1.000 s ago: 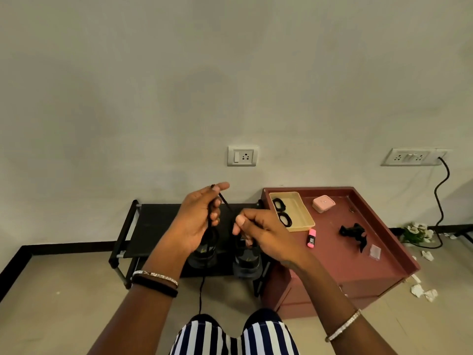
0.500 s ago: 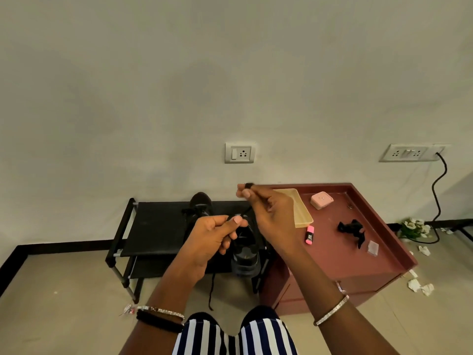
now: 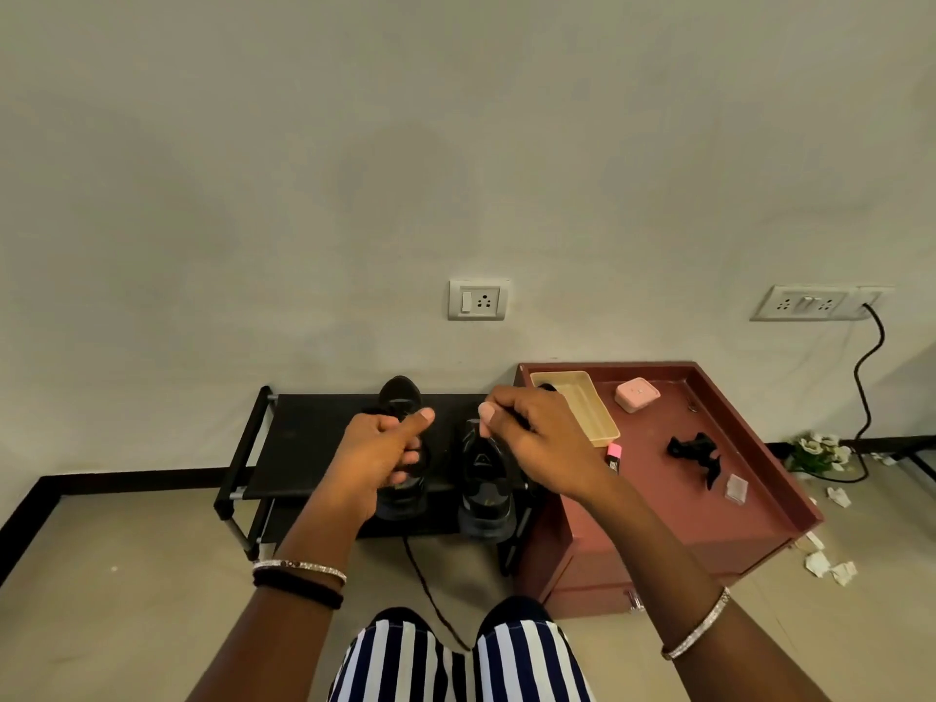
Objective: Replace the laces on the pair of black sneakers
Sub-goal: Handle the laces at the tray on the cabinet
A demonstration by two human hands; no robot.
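Observation:
Two black sneakers stand side by side on a low black shoe rack (image 3: 304, 448). The left sneaker (image 3: 400, 397) is largely hidden behind my left hand (image 3: 377, 456), whose fingers are curled with the thumb pointing right. A black lace (image 3: 428, 590) hangs from under that hand down to the floor between my knees. My right hand (image 3: 537, 440) is held over the right sneaker (image 3: 483, 491), its fingers pinched on a thin black lace end, barely visible.
A maroon side table (image 3: 658, 504) stands right of the rack, carrying a beige tray (image 3: 582, 405), a pink box (image 3: 637, 394), a pink highlighter (image 3: 614, 457), a black clip (image 3: 694, 450) and a small clear packet (image 3: 737, 486). Paper scraps (image 3: 830, 567) litter the floor at right.
My left hand has shifted left and further away, covering the left sneaker. My right hand has dropped lower and sits just above the right sneaker. The two hands are further apart.

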